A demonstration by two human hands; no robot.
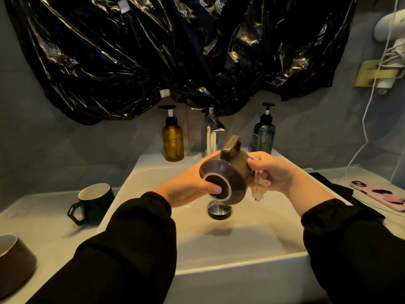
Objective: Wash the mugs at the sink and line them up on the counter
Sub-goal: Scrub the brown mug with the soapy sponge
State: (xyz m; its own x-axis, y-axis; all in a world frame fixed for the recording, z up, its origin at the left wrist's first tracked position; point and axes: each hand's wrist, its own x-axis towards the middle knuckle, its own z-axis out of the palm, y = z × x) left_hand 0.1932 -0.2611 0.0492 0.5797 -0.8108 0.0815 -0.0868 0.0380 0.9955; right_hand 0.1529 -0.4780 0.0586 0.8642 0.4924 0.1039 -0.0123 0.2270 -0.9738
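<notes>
**A:** You're washing the first mug (pixel 223 172) right now, holding it tipped on its side over the sink (pixel 241 242) with the handle up. Your left hand (pixel 186 187) is gripping its base, thumb lying across the foot ring. Your right hand (pixel 271 172) is pinching a cloth (pixel 259 189) against the mouth.

**B:** And since that mouth is facing away from you, nobody is seeing what's inside. I'm judging you're wiping the rim or inner wall. Next, I'd say, you're needing a rinse. The tap (pixel 211 132) is showing no stream, so one hand is going to have to let go to open it.

**A:** The green mug (pixel 94 202) and the third mug (pixel 15 262) are waiting upright on the worktop (pixel 43 229), left of the sink. Both are showing pale insides, but I can't tell whether either is holding liquid.

**B:** The amber bottle (pixel 173 141) is looking mostly full. The grey bottle (pixel 263 137) is too dark to read.
</notes>
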